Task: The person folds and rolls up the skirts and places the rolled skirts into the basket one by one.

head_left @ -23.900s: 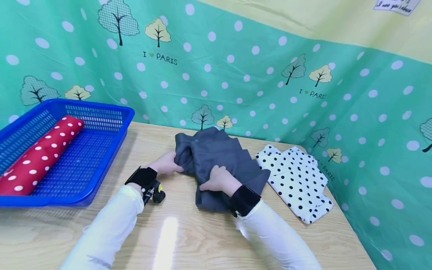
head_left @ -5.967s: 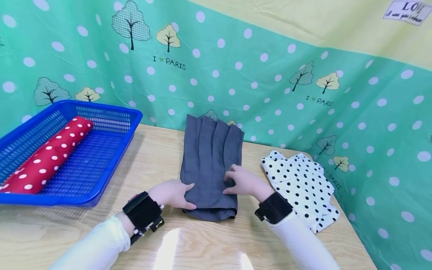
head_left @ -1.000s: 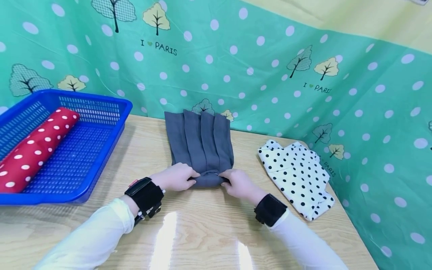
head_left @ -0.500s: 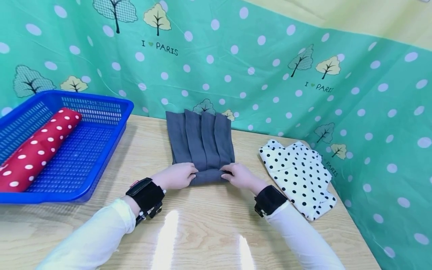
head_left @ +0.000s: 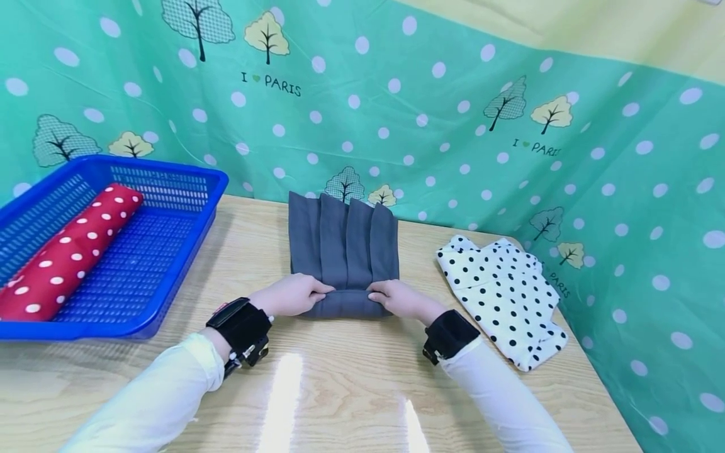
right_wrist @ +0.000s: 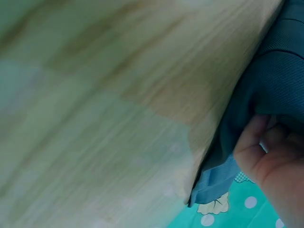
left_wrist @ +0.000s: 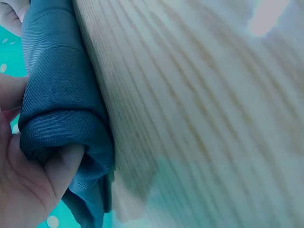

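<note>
Grey woven cloth [head_left: 342,251], pleated into lengthwise strips, mid-counter [head_left: 340,402]; long axis runs toward far edge. Near end rolled into soft cylinder. Left hand [head_left: 291,294] and right hand [head_left: 396,298]: fingers curled, gripping roll ends.

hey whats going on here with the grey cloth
A person is rolling up a folded grey garment on a wooden table. The left hand and the right hand each grip one end of the rolled near edge; the rest of the garment lies flat toward the backdrop. A red polka-dot roll lies in the blue basket on the left, and a white polka-dot garment lies folded on the right.
</note>
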`<state>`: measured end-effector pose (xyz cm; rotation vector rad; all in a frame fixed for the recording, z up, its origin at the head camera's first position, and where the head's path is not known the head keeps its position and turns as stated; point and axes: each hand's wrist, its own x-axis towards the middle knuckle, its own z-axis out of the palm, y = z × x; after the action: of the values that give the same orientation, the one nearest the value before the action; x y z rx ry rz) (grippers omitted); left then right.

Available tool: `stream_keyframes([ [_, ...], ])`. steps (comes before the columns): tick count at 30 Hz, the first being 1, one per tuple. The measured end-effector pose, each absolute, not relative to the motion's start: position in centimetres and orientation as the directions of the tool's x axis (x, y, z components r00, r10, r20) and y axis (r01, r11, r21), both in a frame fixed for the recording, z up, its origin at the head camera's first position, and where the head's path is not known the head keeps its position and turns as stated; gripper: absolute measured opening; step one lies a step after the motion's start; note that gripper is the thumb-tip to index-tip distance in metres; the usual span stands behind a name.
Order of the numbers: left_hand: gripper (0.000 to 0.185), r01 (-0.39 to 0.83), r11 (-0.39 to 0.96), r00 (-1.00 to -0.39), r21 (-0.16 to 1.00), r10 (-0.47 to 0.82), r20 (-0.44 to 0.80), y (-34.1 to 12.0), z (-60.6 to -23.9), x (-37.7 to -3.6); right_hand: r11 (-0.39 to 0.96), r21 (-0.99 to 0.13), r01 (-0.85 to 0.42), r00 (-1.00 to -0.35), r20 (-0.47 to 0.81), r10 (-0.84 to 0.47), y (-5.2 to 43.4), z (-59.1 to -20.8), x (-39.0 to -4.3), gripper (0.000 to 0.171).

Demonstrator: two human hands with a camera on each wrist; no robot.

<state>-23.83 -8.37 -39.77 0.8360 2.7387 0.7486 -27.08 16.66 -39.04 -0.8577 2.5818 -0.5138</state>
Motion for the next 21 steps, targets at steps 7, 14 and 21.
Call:
stream_keyframes([
  [7,0.024,0.34,0.723,-0.909,0.601,0.417,0.012,-8.8,-40.7,-24.2,0.768,-0.365,-0.527,-0.804,-0.081,-0.59,16.8,-39.0,-27.2,0.024],
  [14,0.024,0.287,0.811,-0.953,0.509,0.296,0.065,-8.4,-40.2,-24.2,0.786,-0.228,-0.574,-0.809,0.014,-0.587,16.5,-38.9,-27.0,0.031],
  [21,0.01,0.601,0.798,-0.77,0.033,0.568,0.291,-6.0,-38.1,-22.0,0.814,-0.223,-0.536,-0.826,-0.059,-0.56,16.1,-38.7,-27.2,0.031],
])
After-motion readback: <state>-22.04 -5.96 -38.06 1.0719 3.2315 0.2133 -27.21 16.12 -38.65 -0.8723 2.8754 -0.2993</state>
